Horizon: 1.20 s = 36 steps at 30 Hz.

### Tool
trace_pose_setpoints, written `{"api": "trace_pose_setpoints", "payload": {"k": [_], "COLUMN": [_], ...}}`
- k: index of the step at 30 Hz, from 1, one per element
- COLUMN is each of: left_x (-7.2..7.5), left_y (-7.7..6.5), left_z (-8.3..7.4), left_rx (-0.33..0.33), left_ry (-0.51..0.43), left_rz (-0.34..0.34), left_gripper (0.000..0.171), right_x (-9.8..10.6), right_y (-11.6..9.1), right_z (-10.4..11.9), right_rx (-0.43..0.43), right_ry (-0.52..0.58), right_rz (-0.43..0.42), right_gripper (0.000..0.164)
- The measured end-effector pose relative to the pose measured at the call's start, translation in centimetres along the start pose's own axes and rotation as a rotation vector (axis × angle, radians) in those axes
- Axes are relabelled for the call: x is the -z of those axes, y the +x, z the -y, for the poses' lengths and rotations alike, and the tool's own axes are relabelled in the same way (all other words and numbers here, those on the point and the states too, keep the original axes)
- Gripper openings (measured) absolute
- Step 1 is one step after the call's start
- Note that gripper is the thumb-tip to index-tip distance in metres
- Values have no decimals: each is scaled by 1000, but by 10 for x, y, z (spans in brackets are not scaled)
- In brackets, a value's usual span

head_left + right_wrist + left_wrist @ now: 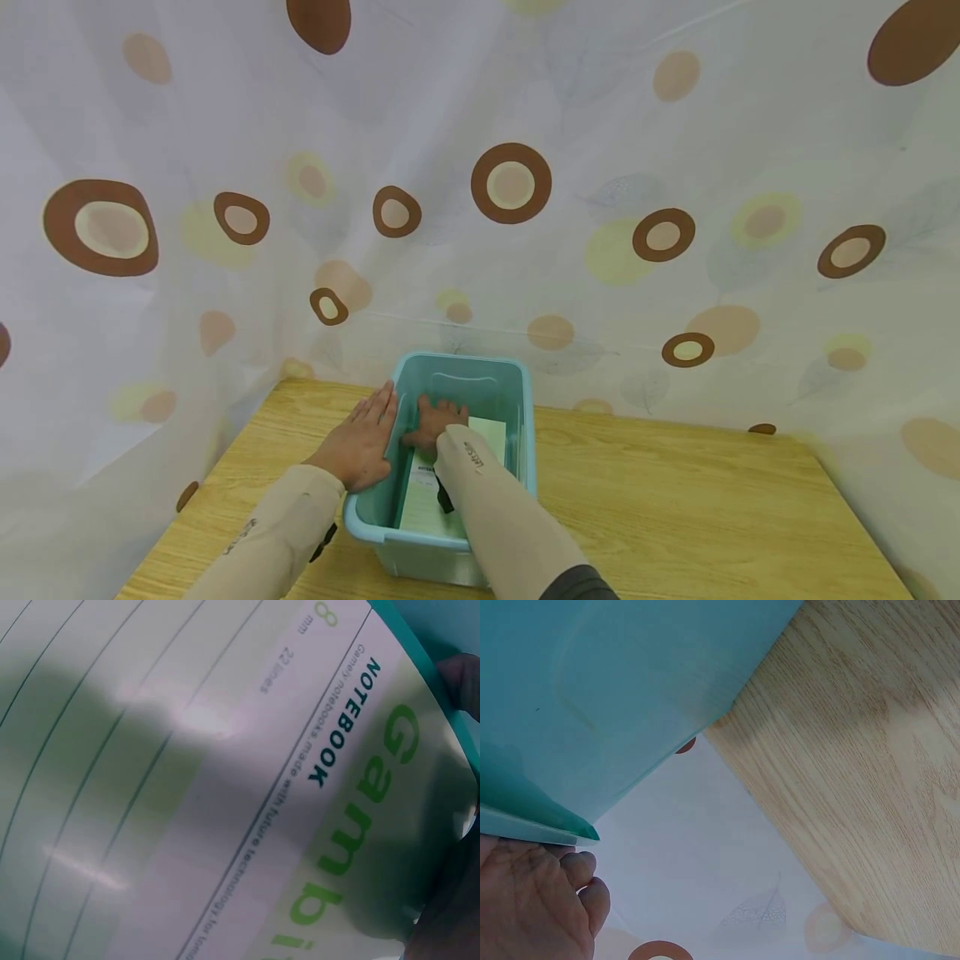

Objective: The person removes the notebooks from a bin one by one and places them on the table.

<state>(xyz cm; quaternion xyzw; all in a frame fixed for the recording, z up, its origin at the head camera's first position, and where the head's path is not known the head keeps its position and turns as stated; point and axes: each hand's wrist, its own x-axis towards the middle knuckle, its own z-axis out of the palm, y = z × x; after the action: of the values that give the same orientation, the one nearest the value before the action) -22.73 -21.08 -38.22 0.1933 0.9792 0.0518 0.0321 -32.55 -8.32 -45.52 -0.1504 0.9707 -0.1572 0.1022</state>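
A light blue plastic bin (527, 417) stands on the wooden table, and a pale green notebook (427, 512) lies inside it. My left hand (358, 442) rests along the bin's left rim with its fingers extended; in the left wrist view the palm is right at the rim. Reaching into the bin, my right hand (437, 423) is over the notebook's far end with its fingers spread. The right wrist view shows the printed cover close up, with a fingertip (461, 681) at its teal edge. My right forearm hides part of the notebook.
The wooden table (675, 500) extends to the right of the bin, with a narrower strip on its left. Behind and along the sides hangs a pale sheet (585, 317) with brown, peach and yellow oval prints. The bin's far wall is near the table's back edge.
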Motion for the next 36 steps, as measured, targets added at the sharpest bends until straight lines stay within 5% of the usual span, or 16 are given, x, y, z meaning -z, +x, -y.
{"api": "trace_pose_setpoints", "payload": {"k": [18, 36], "left_x": [2, 0], "left_y": [-3, -4], "left_z": [-3, -2], "left_rx": [-2, 6], "left_ry": [-9, -55], "left_rz": [12, 6], "left_gripper": [77, 81], "right_x": [9, 60], "right_y": [-6, -20], "right_z": [4, 15], "right_rx": [-27, 43], "right_ry": [-99, -230], "right_rz": [-55, -256], "right_gripper": [62, 61]}}
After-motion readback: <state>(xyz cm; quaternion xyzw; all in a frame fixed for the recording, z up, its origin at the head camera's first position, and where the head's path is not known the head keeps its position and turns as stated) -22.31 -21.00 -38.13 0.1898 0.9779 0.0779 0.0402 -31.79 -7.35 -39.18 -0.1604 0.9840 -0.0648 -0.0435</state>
